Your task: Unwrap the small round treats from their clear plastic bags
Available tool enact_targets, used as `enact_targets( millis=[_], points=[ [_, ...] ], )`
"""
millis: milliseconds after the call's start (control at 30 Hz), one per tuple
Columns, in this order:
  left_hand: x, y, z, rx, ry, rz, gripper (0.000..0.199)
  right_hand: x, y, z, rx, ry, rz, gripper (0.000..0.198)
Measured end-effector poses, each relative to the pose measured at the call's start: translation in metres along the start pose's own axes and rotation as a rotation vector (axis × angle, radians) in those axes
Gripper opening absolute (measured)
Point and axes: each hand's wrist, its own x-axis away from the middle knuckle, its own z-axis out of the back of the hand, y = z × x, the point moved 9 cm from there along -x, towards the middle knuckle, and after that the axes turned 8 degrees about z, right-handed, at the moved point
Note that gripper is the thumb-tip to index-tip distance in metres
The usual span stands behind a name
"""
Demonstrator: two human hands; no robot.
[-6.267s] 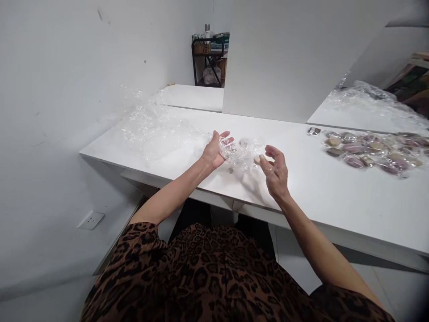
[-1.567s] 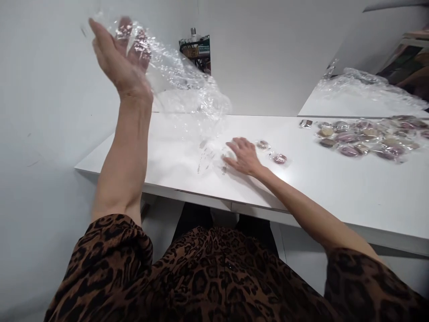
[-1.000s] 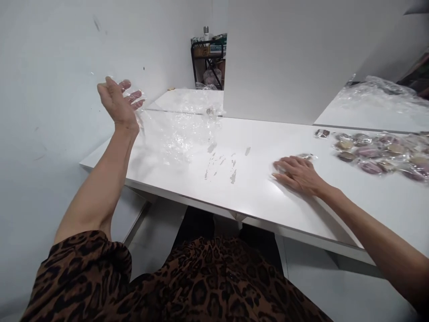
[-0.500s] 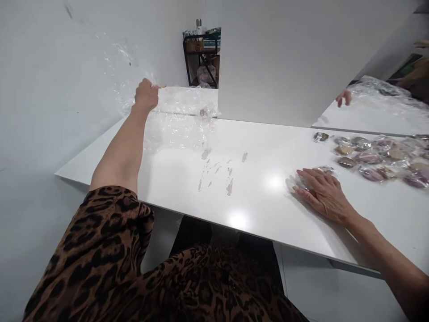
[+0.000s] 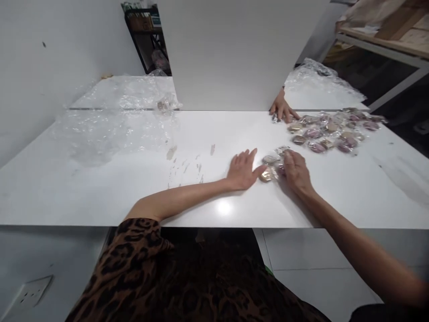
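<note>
My left hand (image 5: 244, 171) lies on the white table with its fingers spread. Its thumb reaches the edge of a round, gold-brown piece in clear wrapping (image 5: 266, 174). Just right of that, my right hand (image 5: 296, 172) has its fingers curled down over a small group of such wrapped pieces, gripping at least one purplish one, partly hidden under the fingers. Another wrapped piece (image 5: 270, 159) sits between the two hands. Beyond them spreads a cluster of clear-wrapped pieces (image 5: 317, 146) in purple, tan and dark brown.
Another person's hand (image 5: 282, 107) reaches around the white partition (image 5: 234, 53) to the cluster's far-left end. Clear plastic film (image 5: 97, 134) covers the table's left side. More film (image 5: 315, 74) lies behind the table at right. A black shelf rack (image 5: 144, 36) stands at the back left.
My left hand has left the plastic film and come down right, beside the wrapped pieces. My right hand has curled over them. The view has turned right, and the other person's hand now reaches the cluster.
</note>
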Motion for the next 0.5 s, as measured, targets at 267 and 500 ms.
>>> enact_targets(
  millis=[267, 500],
  points=[
    [-0.061, 0.064, -0.039, 0.567, 0.098, 0.118, 0.071, 0.015, -0.017, -0.021, 0.133, -0.168, 0.239, 0.066],
    [-0.094, 0.047, -0.022, 0.739, 0.089, 0.055, 0.069, -0.057, 0.060, 0.000, 0.430, -0.157, 0.266, 0.054]
  ],
)
